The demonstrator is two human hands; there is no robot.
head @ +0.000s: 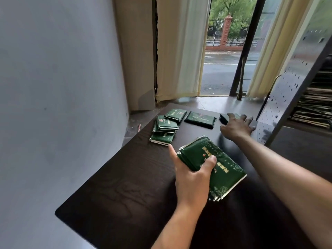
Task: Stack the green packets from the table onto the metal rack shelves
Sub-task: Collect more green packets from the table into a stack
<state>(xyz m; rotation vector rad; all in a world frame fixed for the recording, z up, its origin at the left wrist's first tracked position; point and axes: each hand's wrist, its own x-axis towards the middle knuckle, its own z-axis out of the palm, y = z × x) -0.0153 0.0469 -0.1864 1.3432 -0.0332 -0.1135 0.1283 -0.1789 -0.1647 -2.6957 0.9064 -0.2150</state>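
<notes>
Bundle of green packets [212, 168] clamped in left hand [192, 178] above tabletop [125, 194]; right hand [235, 125], fingers spread, reaching onto dark packet [224, 118] at far edge. Best pinched flat, added squarely to bundle, then carried to metal rack [291, 87] at right.

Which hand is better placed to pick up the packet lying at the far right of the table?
Probably the right hand: its spread fingers already rest on the far-right packet. The left hand is busy gripping a bundle of packets.
</notes>
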